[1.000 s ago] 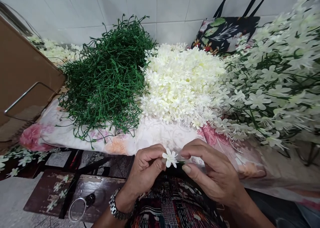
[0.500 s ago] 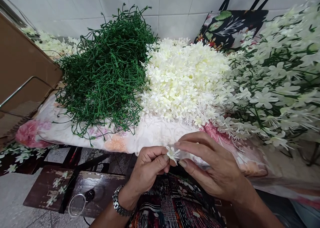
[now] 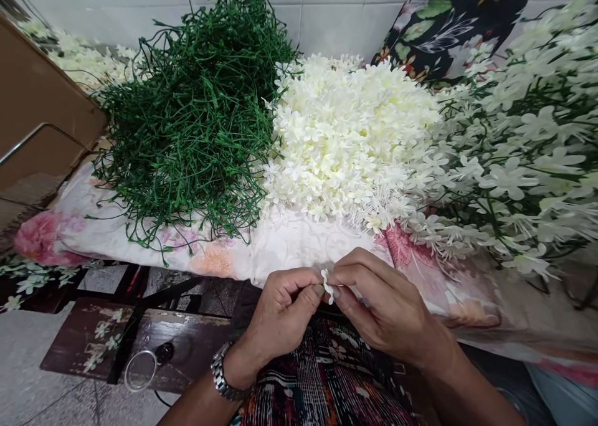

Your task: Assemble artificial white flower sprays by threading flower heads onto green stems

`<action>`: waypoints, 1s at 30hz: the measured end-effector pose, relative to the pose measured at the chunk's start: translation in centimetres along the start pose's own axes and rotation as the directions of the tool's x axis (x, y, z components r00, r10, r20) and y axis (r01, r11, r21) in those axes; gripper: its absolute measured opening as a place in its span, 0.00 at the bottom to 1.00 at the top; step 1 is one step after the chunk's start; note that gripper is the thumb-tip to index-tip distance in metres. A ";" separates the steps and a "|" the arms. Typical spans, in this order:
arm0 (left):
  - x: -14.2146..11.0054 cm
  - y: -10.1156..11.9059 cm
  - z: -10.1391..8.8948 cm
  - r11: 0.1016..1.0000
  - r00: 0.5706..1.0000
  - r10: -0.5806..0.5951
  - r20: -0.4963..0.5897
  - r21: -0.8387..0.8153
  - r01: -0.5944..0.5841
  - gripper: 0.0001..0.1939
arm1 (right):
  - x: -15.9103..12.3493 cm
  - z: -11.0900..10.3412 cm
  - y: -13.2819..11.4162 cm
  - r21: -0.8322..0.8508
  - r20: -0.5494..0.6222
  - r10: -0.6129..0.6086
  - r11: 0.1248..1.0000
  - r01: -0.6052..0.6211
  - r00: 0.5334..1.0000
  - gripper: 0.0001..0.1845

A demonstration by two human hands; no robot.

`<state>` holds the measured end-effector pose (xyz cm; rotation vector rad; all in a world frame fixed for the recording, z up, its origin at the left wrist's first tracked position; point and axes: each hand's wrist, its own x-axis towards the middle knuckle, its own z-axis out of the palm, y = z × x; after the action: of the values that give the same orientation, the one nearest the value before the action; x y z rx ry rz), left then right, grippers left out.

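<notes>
A small white artificial flower (image 3: 327,287) is held edge-on between my two hands, just above my lap. My left hand (image 3: 289,307), with a metal watch on its wrist, pinches the flower from one side with thumb and index finger. From the other side, the thumb and fingertips of my right hand (image 3: 385,298) close on it as well. Beyond my hands lies a heap of loose white flower heads (image 3: 350,139). Left of that heap is a tangled pile of green plastic stems (image 3: 200,114).
Assembled white flower sprays (image 3: 509,183) crowd the right side. A dark floral bag (image 3: 453,37) leans at the back wall. A cardboard box (image 3: 47,102) stands at left. Floral cloth (image 3: 299,245) covers the table; a dark wooden bench (image 3: 182,345) sits lower left.
My right hand has come in from the right and its fingers have closed on the flower. The flower has turned from facing up to edge-on. The view has shifted slightly.
</notes>
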<state>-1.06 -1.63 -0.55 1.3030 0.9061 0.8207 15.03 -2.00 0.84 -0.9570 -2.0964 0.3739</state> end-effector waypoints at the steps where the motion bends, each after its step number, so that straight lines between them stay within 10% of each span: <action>1: 0.0 0.0 0.1 1.000 1.000 -0.001 -0.012 0.008 0.001 0.20 | 0.0 0.1 0.1 0.000 -0.004 0.000 1.000 0.000 1.000 0.06; 30: -0.6 -0.7 -0.1 0.992 0.994 -0.068 -0.087 -0.108 0.058 0.20 | -0.2 -0.2 0.0 0.139 -0.017 0.092 0.986 -0.088 0.996 0.06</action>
<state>-1.42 -2.22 -1.17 1.1476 0.9577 0.8720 15.28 -2.12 0.87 -0.9714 -1.9828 0.5439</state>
